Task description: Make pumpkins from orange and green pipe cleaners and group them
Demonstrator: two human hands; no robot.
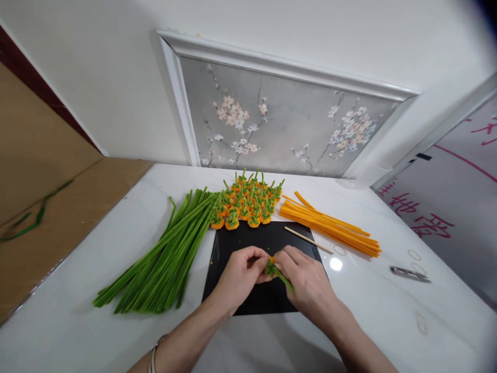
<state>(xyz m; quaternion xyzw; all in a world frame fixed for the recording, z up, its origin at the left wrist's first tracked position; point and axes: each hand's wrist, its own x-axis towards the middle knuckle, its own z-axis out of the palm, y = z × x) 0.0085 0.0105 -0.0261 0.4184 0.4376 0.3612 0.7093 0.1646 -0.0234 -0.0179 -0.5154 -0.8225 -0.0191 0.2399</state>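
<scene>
Over a black mat (229, 254), my left hand (243, 272) pinches the left side of a small orange and green fuzzy piece (271, 268) between thumb and fingers. My right hand (305, 274) grips the same piece from the right, its fingers curled round it. A green stem slants down from the piece under my right hand. Parts of the piece are hidden by the fingers. Just behind the mat stand several orange pieces with green tops (244, 202), packed together. A thin wooden stick (308, 240) lies across the mat's right edge.
A big bundle of green fuzzy stems (166, 259) lies at left, and orange stems (330, 225) at right. Small scissors or snips (410, 274) and thin rings (414, 255) are on the white table (128, 223) farther right. Brown cardboard (77, 207) borders the left.
</scene>
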